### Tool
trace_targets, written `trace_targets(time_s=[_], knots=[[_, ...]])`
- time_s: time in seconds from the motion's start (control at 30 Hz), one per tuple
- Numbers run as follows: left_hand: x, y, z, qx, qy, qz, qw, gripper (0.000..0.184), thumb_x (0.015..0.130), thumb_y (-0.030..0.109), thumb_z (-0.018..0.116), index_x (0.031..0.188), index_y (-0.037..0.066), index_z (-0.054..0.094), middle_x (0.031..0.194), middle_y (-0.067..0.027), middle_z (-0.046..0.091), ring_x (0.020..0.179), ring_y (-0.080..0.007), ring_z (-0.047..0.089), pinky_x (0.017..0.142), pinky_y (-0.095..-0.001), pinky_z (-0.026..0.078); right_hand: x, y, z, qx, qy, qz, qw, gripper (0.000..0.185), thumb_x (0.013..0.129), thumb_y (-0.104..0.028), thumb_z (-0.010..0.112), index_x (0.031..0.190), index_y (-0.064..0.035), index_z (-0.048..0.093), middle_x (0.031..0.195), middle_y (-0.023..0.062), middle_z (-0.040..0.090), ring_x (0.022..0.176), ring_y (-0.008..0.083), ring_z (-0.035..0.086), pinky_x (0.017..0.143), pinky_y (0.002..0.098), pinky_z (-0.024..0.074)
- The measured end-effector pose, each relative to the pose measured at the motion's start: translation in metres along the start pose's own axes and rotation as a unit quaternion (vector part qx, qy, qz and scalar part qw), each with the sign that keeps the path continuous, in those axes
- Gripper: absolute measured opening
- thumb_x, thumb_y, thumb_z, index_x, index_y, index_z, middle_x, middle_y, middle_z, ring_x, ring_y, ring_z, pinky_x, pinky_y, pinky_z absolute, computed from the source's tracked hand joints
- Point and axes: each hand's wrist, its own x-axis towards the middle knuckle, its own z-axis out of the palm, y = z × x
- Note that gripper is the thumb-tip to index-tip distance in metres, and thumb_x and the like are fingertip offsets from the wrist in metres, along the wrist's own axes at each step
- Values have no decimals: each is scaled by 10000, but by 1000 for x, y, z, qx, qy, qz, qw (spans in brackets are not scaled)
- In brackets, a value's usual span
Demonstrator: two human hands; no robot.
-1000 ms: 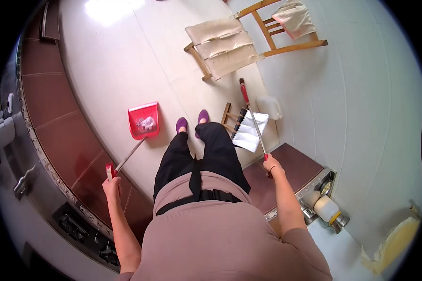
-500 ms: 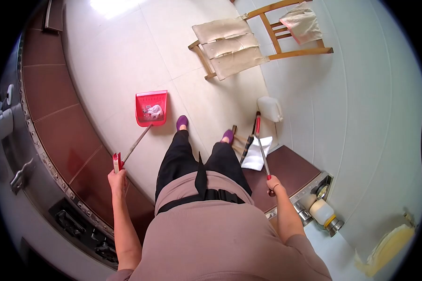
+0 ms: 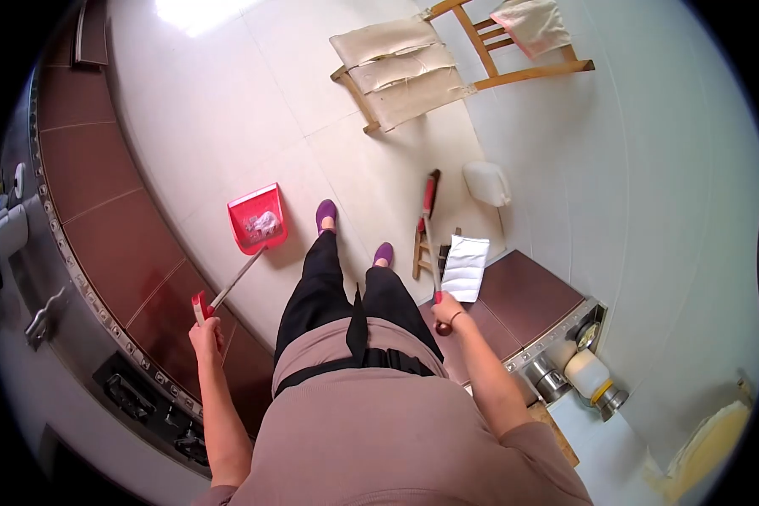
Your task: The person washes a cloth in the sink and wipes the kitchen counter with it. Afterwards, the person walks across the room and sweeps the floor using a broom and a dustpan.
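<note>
My left hand point(image 3: 207, 337) is closed round the upper end of the long handle of a red dustpan point(image 3: 238, 223). The pan is down on the pale floor, left of my feet, with a crumpled whitish scrap point(image 3: 266, 223) and small bits of debris inside. My right hand point(image 3: 449, 314) grips the handle of a broom point(image 3: 429, 198), whose red and dark head points away from me, right of my feet. Beyond this handle, a white padded piece point(image 3: 465, 268) lies over a small wooden stool or frame point(image 3: 418, 257), partly hidden.
A wooden chair point(image 3: 396, 72) with a padded seat and a cloth point(image 3: 531, 25) on its back stands ahead. A white plastic jug point(image 3: 486, 184) sits by the right wall. Brown cabinets point(image 3: 114, 211) and a stove point(image 3: 131, 396) line the left; a jar point(image 3: 587, 374) stands right.
My right hand and the broom have swung left, and the broom head has moved away from the wall. The dustpan has shifted slightly left and tilted. My right foot has stepped left.
</note>
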Motion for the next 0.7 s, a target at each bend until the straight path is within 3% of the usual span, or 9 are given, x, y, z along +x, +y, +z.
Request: trace_targets(time_s=[0.03, 0.13, 0.17, 0.27, 0.33, 0.37, 0.5, 0.57, 0.7], knots=[[0, 2, -1, 4, -3, -12, 1000, 95, 676, 81, 590, 700, 66, 499, 508, 17, 425, 334, -77, 358, 308, -214, 276, -24, -20, 3, -70, 26, -26, 997, 230, 722, -22, 512, 931, 1, 418, 570, 116, 500, 434, 262, 577, 343, 365, 441], [-7, 9, -3, 3, -13, -14, 1000, 103, 682, 76, 584, 773, 55, 542, 511, 22, 420, 333, -72, 345, 313, -211, 274, -43, -30, 15, 84, -49, 20, 995, 352, 755, -75, 487, 1096, -18, 418, 700, 159, 579, 507, 258, 600, 403, 355, 459], [-5, 5, -4, -7, -23, -6, 1000, 170, 686, 71, 577, 854, 47, 569, 514, 25, 417, 334, -69, 338, 316, -210, 272, -49, -37, 17, 82, -50, 18, 995, 352, 755, -75, 487, 1096, -18, 418, 700, 159, 579, 507, 258, 600, 403, 355, 459], [-4, 3, -4, -5, -32, 1, 999, 221, 691, 72, 570, 909, 35, 579, 513, 28, 412, 334, -68, 333, 314, -212, 267, -63, -56, 23, 63, -61, -7, 996, 375, 755, -73, 492, 1118, -43, 405, 640, 115, 524, 457, 224, 557, 338, 330, 412], [-3, 2, 0, -12, -36, 7, 999, 235, 692, 77, 569, 922, 30, 581, 512, 27, 413, 331, -69, 334, 311, -214, 265, -72, -72, 20, 17, -69, -77, 995, 395, 755, -71, 494, 1138, -65, 394, 617, 96, 501, 417, 193, 509, 325, 305, 391], [-4, 0, 2, -15, -41, 11, 999, 250, 693, 83, 567, 936, 26, 582, 511, 27, 413, 327, -70, 335, 309, -215, 263, -82, -82, 12, 48, -91, -52, 993, 408, 757, -66, 496, 1154, -71, 404, 592, 65, 476, 399, 167, 472, 337, 290, 388], [-16, -2, 8, -25, -19, 14, 999, 231, 692, 90, 567, 911, 15, 578, 500, 25, 410, 319, -73, 338, 301, -219, 255, -83, -62, -12, 191, -149, -72, 968, 489, 768, -45, 501, 1244, -64, 387, 586, 45, 482, 400, 147, 476, 366, 268, 409], [-32, -3, 10, -43, -21, 28, 998, 166, 690, 98, 570, 837, 20, 562, 488, 23, 405, 314, -74, 342, 296, -223, 253, -91, -53, -29, 226, -156, -79, 958, 487, 774, -42, 502, 1246, -51, 384, 585, 44, 483, 399, 146, 480, 368, 265, 413], [-42, -32, 8, -68, 7, 28, 997, 158, 696, 104, 571, 831, 23, 558, 487, 23, 407, 310, -76, 334, 294, -224, 252, -93, -29, -73, 277, -133, -84, 948, 451, 787, -35, 503, 1227, -24, 400, 586, 46, 493, 395, 147, 493, 374, 264, 423]])
